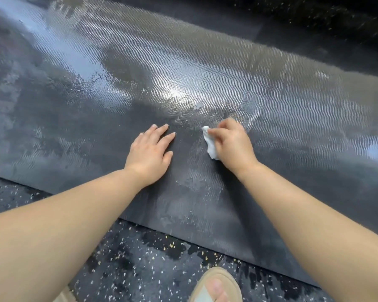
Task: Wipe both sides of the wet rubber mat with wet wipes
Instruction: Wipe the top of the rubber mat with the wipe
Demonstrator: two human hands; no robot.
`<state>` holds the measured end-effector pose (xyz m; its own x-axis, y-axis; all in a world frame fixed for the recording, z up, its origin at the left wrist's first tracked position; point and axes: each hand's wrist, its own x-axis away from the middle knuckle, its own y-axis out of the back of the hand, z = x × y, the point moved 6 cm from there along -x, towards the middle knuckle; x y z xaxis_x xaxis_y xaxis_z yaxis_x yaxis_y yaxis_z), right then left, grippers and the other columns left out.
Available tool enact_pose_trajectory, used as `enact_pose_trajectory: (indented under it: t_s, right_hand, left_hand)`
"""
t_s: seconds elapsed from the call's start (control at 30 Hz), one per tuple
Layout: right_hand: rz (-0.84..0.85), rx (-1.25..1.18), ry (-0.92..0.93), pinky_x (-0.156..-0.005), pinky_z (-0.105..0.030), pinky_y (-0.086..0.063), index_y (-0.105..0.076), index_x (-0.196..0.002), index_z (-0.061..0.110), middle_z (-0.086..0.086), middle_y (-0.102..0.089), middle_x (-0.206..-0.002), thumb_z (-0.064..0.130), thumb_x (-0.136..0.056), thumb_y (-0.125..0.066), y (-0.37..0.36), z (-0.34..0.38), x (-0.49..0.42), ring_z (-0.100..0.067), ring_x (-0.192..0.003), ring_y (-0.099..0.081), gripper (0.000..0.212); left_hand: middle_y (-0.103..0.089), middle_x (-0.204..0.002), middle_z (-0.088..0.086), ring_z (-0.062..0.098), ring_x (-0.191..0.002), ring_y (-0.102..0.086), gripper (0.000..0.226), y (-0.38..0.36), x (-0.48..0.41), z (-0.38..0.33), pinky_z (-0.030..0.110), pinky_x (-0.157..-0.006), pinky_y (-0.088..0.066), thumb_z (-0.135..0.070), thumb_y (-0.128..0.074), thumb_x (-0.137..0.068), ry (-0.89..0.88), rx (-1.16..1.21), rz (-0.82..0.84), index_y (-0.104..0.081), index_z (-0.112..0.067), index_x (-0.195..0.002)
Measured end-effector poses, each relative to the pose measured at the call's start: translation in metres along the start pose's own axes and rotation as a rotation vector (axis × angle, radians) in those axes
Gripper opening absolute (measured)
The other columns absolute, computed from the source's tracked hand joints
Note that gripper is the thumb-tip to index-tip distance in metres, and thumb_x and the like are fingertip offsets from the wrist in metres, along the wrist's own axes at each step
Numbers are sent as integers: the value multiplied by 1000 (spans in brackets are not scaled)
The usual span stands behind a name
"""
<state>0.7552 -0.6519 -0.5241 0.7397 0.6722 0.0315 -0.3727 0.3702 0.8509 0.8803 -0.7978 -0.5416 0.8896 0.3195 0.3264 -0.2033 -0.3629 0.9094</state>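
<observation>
Fingers of the right hand (231,142) curl round a crumpled white wet wipe (211,144), pressing it onto the dark grey ribbed rubber mat (271,110), while the left hand (150,152) lies flat just beside it, fingers straight and slightly spread on the mat. Mat lies flat, glistening wet, across a black speckled floor (140,264), where a toe in a tan sandal (216,286) shows at the near edge.

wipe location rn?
Head view, right of centre: the wipe is bunched in the right hand, pressed on the mat, just right of the flat left hand.
</observation>
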Motion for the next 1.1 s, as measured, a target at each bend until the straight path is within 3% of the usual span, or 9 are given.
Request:
enact_pose_trajectory:
  t_s: [0.1,0.23,0.33,0.47,0.53,0.7,0.8,0.97,1.1]
  right_hand:
    - [29,49,99,-79,-39,-46,-64,-114,6,-16,-55,-103,19,-85,-67,-8,11,19,-34,-92,-51,32]
    - [29,71,97,-74,-30,-39,-68,-103,4,-12,-56,-96,26,-93,-53,3,-6,-1,-28,-87,-50,29]
    - [-131,89,-33,-73,-36,-41,-71,-103,6,-17,-58,-94,17,-92,-56,27,-23,-36,-35,-88,-50,22]
    - [-122,115,-227,-80,-33,-40,-66,-112,6,-14,-55,-102,15,-95,-49,23,-39,-67,-34,-99,-51,25]
    - [-61,152,-130,-74,-30,-39,-67,-109,11,-12,-56,-100,13,-94,-50,5,-12,-48,-32,-95,-54,22]
    - [302,9,491,-57,-25,-49,-70,-106,15,-4,-64,-85,9,-84,-48,-49,98,92,-27,-69,-57,32]
    - [422,-35,617,-58,-26,-49,-71,-104,17,-5,-63,-84,9,-85,-49,-54,103,101,-26,-70,-57,30]
    - [37,33,163,-76,-33,-41,-70,-109,15,-18,-57,-101,8,-90,-56,-14,29,-35,-31,-91,-52,24]
    - [-63,109,-93,-83,-25,-36,-65,-114,18,-17,-53,-117,4,-89,-46,0,-6,-91,-29,-106,-49,35]
  left_hand:
    - [-14,-158,-5,18,-146,-4,52,-2,2,0,37,-117,-4,-33,-40,-98,-6,2,-14,-28,-26,-148]
    - [-13,-158,-4,20,-146,-3,54,-5,3,1,37,-117,-1,-33,-40,-97,-34,-16,-26,-25,-25,-149]
    - [-15,-158,-2,22,-146,-3,53,-5,7,5,38,-117,0,-33,-41,-97,-32,-18,-43,-27,-25,-148]
    - [-19,-156,3,25,-145,-6,52,4,13,23,42,-115,-2,-34,-44,-96,139,9,-130,-33,-23,-146]
    - [-20,-156,4,24,-145,-8,51,5,16,33,41,-115,-3,-32,-44,-96,187,39,-142,-34,-22,-145]
    - [-22,-156,3,23,-145,-10,50,5,24,40,38,-116,-2,-27,-46,-96,124,69,-149,-36,-20,-145]
    - [-21,-156,3,23,-145,-9,51,5,25,39,38,-116,-1,-26,-46,-96,107,75,-151,-36,-19,-145]
    - [-18,-157,2,23,-146,-6,51,4,25,39,37,-116,1,-27,-45,-97,107,85,-147,-33,-19,-146]
    - [-21,-156,3,24,-145,-8,50,3,25,39,38,-117,0,-26,-46,-97,97,91,-155,-35,-18,-145]
